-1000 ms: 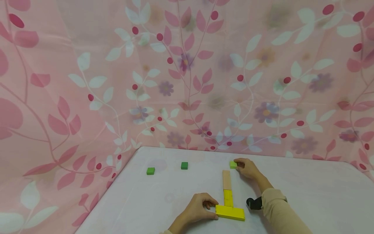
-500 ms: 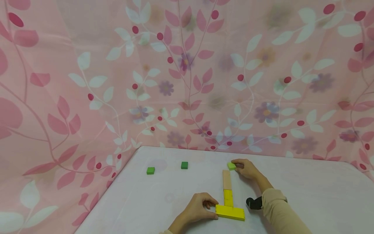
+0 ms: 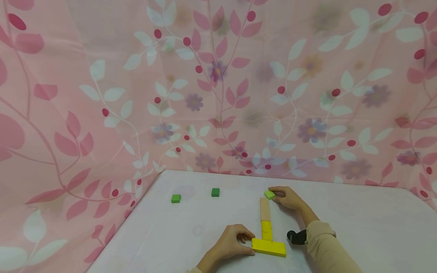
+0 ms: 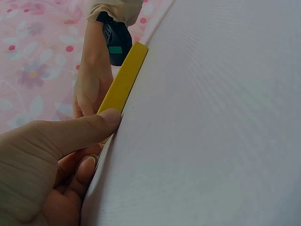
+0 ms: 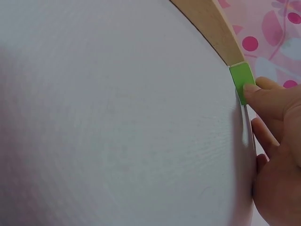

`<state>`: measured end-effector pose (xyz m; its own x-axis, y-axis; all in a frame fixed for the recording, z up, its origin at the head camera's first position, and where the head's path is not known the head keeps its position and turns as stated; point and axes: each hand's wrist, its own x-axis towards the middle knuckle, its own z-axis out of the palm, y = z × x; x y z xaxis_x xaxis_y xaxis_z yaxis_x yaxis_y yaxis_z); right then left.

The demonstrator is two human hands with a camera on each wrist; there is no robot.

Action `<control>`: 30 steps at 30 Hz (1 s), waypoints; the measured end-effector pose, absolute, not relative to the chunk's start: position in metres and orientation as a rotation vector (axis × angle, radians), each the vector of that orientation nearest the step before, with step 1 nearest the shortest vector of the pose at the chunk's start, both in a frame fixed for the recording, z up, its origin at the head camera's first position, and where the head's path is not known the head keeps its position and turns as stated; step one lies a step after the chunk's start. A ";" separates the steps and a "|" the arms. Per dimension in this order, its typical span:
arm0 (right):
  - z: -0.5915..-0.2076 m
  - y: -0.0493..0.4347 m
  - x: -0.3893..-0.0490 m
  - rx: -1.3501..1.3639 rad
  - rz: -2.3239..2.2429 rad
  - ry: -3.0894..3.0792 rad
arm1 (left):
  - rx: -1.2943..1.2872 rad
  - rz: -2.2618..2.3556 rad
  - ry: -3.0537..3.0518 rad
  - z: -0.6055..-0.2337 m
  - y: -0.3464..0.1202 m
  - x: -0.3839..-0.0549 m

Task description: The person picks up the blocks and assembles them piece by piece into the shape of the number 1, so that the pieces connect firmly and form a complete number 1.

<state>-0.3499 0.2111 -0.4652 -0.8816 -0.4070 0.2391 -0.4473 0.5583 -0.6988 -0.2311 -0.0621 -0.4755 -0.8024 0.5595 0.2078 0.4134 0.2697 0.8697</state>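
My left hand [image 3: 232,242] pinches the left end of a long yellow block [image 3: 269,247], thumb on the near side and forefinger on the far side. Behind that block, a shorter yellow block [image 3: 267,230] and a plain wooden block [image 3: 264,209] run away from me in a line, forming an upside-down T. At the line's far end my right hand [image 3: 287,198] pinches a light green block [image 3: 269,195], turned slightly askew. In the right wrist view this green block [image 5: 242,80] sits right at the end of the wooden block [image 5: 211,28], with the thumb on its near face.
To the left on the white table [image 3: 143,242] lie a green block [image 3: 176,198] and a darker green block [image 3: 215,192]. A black camera [image 3: 296,237] is strapped at the right wrist. A pink floral curtain [image 3: 218,94] hangs behind the table.
My right hand has shifted the light green block left and a little nearer, up to the wooden block's far end, and it has turned somewhat. The left hand has stayed put.
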 end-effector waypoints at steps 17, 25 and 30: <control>-0.470 0.210 -0.351 0.694 1.289 -2.705 | 0.944 1.565 2.394 -0.475 -0.062 -0.231; -0.469 0.209 -0.349 0.676 1.280 -2.717 | 0.935 1.571 2.396 -0.475 -0.062 -0.230; -0.469 0.208 -0.347 0.682 1.253 -2.718 | 0.927 1.571 2.391 -0.475 -0.062 -0.230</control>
<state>-0.3467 0.2077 -0.4687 -0.8988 -0.3637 0.2447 -0.4222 0.5684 -0.7061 -0.2304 -0.0620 -0.4747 -0.8019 0.5578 0.2138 0.4177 0.2677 0.8682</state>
